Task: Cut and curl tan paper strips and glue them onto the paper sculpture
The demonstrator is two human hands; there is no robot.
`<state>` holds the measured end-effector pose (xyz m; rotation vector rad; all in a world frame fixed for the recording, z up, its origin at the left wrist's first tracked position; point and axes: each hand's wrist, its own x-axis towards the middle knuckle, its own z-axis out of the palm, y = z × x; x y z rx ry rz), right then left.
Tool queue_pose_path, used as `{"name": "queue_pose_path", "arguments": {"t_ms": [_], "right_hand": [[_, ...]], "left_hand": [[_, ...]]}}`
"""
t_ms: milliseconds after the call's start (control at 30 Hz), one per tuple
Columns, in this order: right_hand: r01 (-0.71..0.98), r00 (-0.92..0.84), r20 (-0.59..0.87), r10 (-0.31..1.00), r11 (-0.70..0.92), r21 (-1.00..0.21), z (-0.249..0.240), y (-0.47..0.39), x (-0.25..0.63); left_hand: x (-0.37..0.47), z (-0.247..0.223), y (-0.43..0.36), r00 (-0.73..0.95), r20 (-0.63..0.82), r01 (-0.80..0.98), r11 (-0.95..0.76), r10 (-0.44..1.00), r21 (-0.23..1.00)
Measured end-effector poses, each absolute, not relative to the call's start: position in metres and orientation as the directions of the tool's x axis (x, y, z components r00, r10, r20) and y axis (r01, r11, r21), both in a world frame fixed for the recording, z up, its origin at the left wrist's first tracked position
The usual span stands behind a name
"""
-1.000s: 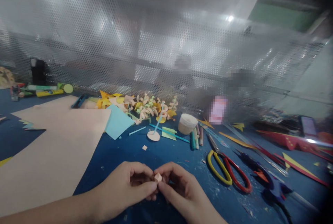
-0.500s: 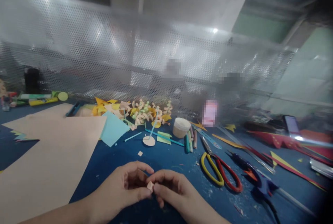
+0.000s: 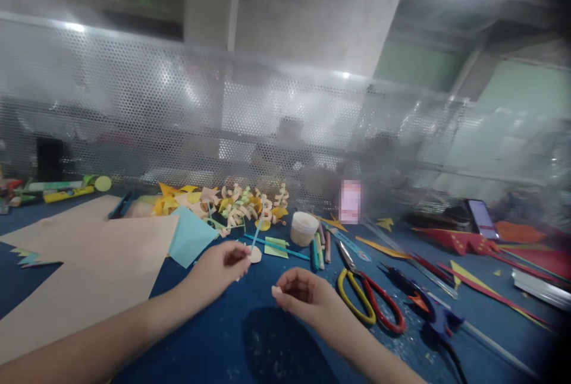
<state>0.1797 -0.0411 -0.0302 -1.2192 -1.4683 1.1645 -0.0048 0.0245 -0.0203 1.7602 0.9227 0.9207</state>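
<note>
My left hand (image 3: 227,265) is pinched closed at the thin light-blue strip (image 3: 257,232), which stands up from a pale round paper piece (image 3: 255,254) on the blue table. A little to the right, my right hand (image 3: 301,295) is raised above the table, thumb and forefinger closed on a small pale paper piece (image 3: 277,292). Just beyond the hands are a green paper square (image 3: 276,247) with a teal stick across it and a white tub (image 3: 304,228). Scissors (image 3: 357,283) with yellow and red handles rest right of my right hand.
Large pale paper sheets (image 3: 111,241) cover the left side, beside a light-blue sheet (image 3: 191,235). Curled paper pieces (image 3: 243,202) lie at the back. A blue glue gun (image 3: 432,312), red paper and a phone (image 3: 482,219) are on the right.
My hands have moved apart. The left has gone forward to the light-blue strip; the right has shifted right with the small pale piece. The camera view has tilted up slightly.
</note>
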Motion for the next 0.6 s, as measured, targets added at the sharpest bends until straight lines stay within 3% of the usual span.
{"name": "queue_pose_path", "arguments": {"t_ms": [67, 233, 333, 600], "right_hand": [[0.333, -0.121, 0.110, 0.987, 0.145, -0.932, -0.032, -0.040, 0.184], [0.642, -0.157, 0.183, 0.970, 0.241, -0.728, -0.034, -0.043, 0.184], [0.702, -0.174, 0.195, 0.965, 0.260, -0.663, -0.031, -0.046, 0.182], [0.729, -0.182, 0.169, 0.969, 0.248, -0.639, -0.031, -0.048, 0.190]], "left_hand": [[0.005, -0.017, 0.049, 0.359, 0.301, 0.256, -0.403, 0.884, 0.879], [0.029, -0.020, 0.092, 0.257, 0.383, 0.270, -0.446, 0.887, 0.853], [0.035, -0.021, 0.096, 0.267, 0.402, 0.227, -0.463, 0.876, 0.857], [0.030, -0.016, 0.050, 0.437, 0.335, 0.115, -0.421, 0.835, 0.900]]}}
